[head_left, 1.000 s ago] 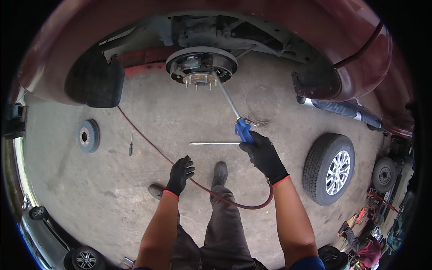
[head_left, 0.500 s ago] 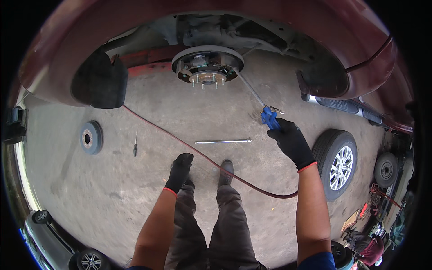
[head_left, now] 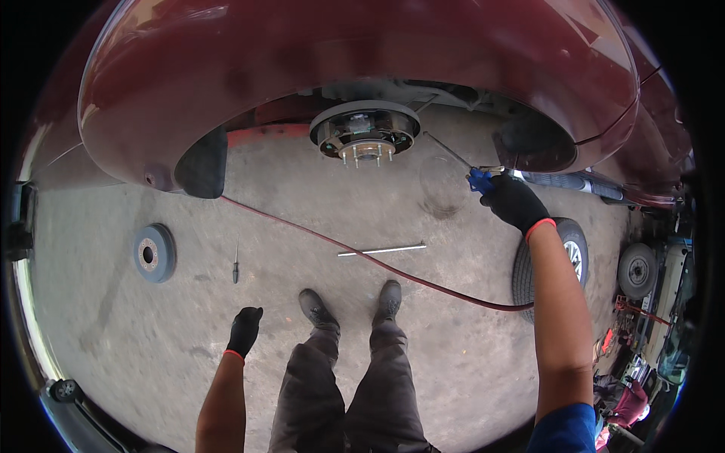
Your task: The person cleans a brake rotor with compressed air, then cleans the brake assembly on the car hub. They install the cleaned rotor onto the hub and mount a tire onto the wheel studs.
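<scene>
My right hand [head_left: 516, 202], in a black glove with a red cuff, is closed around the handle of a blue air blow gun [head_left: 481, 180]. Its long thin nozzle points up and left, the tip close to the right side of the exposed drum brake assembly [head_left: 362, 128]. Brake shoes, springs and a hub with several wheel studs show there under the maroon wheel arch. Hanging low on the left, my gloved left hand [head_left: 245, 330] is curled closed, with nothing visible in it. A red hose [head_left: 362, 255] crosses the floor and passes behind my right forearm.
On the floor at left lie a brake drum [head_left: 154, 254] and a screwdriver [head_left: 236, 264]. A long metal bar [head_left: 393, 249] lies beyond my feet, partly under the hose. The removed wheel [head_left: 522, 272] is behind my right arm. The maroon fender [head_left: 355, 53] overhangs the brake.
My right hand has moved right with the blow gun, drawing its nozzle away from the brake. My left hand has dropped down and left. The view has shifted, showing more of the fender.
</scene>
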`<action>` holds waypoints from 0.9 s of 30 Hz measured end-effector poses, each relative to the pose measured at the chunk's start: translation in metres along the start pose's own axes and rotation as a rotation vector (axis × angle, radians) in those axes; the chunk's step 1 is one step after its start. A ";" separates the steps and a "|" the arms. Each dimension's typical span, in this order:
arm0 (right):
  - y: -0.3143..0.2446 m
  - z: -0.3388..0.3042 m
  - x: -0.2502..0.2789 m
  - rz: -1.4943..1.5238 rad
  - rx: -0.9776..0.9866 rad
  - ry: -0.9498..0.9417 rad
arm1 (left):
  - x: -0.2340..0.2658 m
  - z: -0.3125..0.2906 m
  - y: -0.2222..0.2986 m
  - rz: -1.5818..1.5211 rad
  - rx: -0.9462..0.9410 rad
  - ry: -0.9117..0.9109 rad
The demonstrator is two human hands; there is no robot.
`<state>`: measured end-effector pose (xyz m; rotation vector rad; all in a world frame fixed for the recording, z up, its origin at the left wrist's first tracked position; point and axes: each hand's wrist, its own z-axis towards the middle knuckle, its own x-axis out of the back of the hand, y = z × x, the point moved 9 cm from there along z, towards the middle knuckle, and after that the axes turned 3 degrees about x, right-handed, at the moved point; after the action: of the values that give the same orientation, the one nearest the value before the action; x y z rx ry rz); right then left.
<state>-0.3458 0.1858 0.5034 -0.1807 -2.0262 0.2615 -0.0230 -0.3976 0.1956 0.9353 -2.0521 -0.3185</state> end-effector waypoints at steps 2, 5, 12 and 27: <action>0.006 -0.005 -0.011 0.190 -0.105 -0.050 | 0.006 -0.005 -0.009 -0.009 0.055 -0.010; 0.002 -0.017 -0.020 0.120 -0.075 -0.011 | 0.016 -0.006 0.022 0.116 -0.052 0.062; 0.016 -0.061 -0.053 0.354 -0.169 -0.003 | 0.008 0.044 0.251 0.578 -0.612 0.164; 0.130 -0.093 -0.093 0.417 0.036 0.402 | -0.106 0.237 0.593 1.276 -0.855 0.435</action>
<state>-0.2190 0.2988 0.4306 -0.5888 -1.5693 0.4809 -0.4670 0.0624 0.2946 -0.7758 -1.4757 -0.2031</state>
